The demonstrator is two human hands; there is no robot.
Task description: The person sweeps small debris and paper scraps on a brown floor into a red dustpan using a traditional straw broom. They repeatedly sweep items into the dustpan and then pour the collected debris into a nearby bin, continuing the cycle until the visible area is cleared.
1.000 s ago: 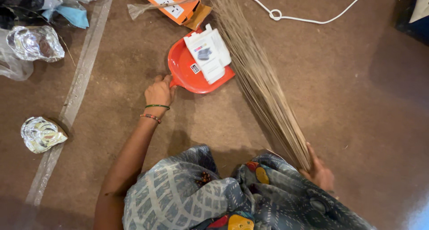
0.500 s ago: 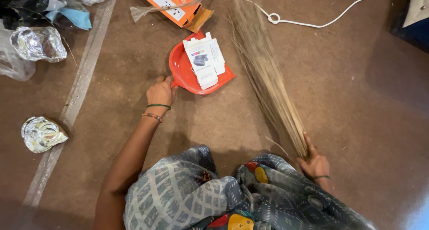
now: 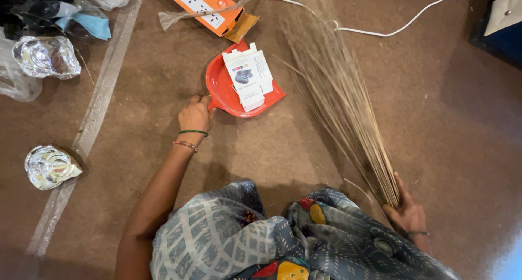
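Seen from above, a person crouches on a brown carpet (image 3: 272,149), sweeping litter into a dustpan. Near the left edge of the carpet lie two crumpled foil cups, one (image 3: 46,56) toward the far left corner and one (image 3: 50,165) closer in, with a strip of clear tape (image 3: 92,117) running between them and the person. Left of centre, the left hand (image 3: 194,115) has its fingers closed around the short handle of a red dustpan (image 3: 223,89), which sits flat on the carpet with its open lip facing right. A white carton (image 3: 247,77) lies inside the pan, touching its floor. Just beyond the pan, at the far edge, is an orange box (image 3: 209,2) with a clear wrapper across it. To the right, a long grass broom (image 3: 337,95) slants from the far edge down to the right hand (image 3: 408,214), whose fingers are wrapped tight around its bundled end near the person's lap. A white cord (image 3: 380,29) crosses the far right of the carpet, passing under the broom tips. To sweep well here, the pan's lip likely needs pressing firmly to the carpet while the broom draws short, low strokes toward it, keeping the tips clear of the cord and not flicking the carton out.
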